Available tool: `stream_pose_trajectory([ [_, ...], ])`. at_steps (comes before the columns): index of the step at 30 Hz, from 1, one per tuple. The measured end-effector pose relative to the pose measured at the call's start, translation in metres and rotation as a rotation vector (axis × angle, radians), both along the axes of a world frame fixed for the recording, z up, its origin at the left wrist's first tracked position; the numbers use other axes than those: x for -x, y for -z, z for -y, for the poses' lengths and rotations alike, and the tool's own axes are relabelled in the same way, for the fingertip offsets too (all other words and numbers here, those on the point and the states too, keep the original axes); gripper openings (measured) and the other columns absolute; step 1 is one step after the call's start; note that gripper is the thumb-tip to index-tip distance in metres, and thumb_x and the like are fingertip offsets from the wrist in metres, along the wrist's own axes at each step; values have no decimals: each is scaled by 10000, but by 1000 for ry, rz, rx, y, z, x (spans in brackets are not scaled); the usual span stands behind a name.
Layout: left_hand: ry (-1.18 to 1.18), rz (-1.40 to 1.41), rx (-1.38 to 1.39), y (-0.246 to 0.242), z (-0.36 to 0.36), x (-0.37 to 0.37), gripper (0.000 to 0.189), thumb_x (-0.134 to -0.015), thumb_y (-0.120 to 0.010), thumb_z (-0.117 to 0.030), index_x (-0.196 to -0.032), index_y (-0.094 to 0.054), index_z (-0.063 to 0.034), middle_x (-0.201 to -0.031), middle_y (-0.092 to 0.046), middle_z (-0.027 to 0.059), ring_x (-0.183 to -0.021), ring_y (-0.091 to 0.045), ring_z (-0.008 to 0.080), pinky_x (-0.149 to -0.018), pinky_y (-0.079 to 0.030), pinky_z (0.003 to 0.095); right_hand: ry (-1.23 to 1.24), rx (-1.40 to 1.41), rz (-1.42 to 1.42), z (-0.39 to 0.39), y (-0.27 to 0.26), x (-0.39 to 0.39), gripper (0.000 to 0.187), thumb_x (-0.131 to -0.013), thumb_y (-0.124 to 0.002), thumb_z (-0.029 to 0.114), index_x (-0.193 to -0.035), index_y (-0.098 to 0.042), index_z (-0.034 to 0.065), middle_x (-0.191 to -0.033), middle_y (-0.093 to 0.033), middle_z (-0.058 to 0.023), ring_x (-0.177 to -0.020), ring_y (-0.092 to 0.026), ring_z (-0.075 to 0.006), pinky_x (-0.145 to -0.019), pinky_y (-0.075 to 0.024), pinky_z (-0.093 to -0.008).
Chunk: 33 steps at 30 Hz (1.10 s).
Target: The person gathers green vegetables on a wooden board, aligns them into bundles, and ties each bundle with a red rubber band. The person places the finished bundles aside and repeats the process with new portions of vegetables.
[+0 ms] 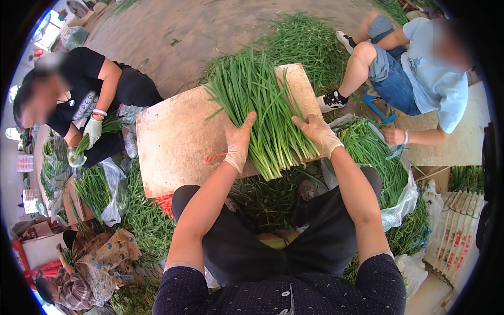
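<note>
A thick bundle of garlic chives [260, 110] lies across a worn, stained board [173, 138] in front of me. Its leaf tips point away, and its pale cut ends overhang the board's near edge. My left hand [238, 138], in a thin translucent glove, presses the bundle's left side with the thumb raised along the leaves. Gloved the same way, my right hand [319, 132] holds the right side, close to the cut ends. A red tie [215, 157] lies on the board beside my left wrist.
A large heap of loose chives [303, 47] covers the floor beyond the board. At my right stands a plastic bag of chives [370, 157]; stacked white crates [453, 232] are farther right. Co-workers sit at left [78, 106], right [425, 75] and lower left [75, 283]. Red ties [164, 204] hang below the board.
</note>
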<state>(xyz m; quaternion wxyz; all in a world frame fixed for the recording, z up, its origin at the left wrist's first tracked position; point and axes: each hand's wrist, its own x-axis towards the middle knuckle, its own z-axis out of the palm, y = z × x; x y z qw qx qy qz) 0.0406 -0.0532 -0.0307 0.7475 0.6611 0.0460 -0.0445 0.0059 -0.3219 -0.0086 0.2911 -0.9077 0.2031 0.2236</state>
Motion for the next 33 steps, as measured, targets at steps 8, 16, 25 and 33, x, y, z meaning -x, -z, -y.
stream_pose_trajectory([
  [8,-117,181,18,2,10,7,733,-796,-981,-171,-1358,-589,88,-1278,-708,170,-1140,-687,247,-1027,-533,382,55,-408,-158,-26,9,-2,1210,-877,-603,879,-1630,-377,-40,-1552,-555,-278,-1430,-555,-378,-1169,-448,-478],
  [16,-31,3,109,12,-6,2,753,-797,-979,-170,-1375,-570,89,-1269,-713,159,-1108,-700,246,-994,-554,375,-188,-225,66,-69,-5,-5,1004,-876,-738,740,-1519,-552,-8,-1432,-654,-283,-1362,-617,-406,-1137,-483,-456],
  [25,1,-169,294,-5,-13,-5,847,-831,-953,-202,-1506,-491,18,-1388,-651,146,-1212,-654,273,-1033,-553,429,202,-714,7,-99,7,-7,913,-922,-826,499,-1555,-458,-45,-1442,-647,-225,-1305,-659,-334,-1087,-543,-439],
  [33,111,-403,449,18,-25,-30,893,-856,-929,-298,-1556,-449,-20,-1441,-611,154,-1241,-639,314,-1037,-558,470,276,-1093,-61,-115,-19,-9,643,-987,-794,294,-1486,-547,-29,-1351,-702,-174,-1184,-715,-266,-978,-607,-399],
])
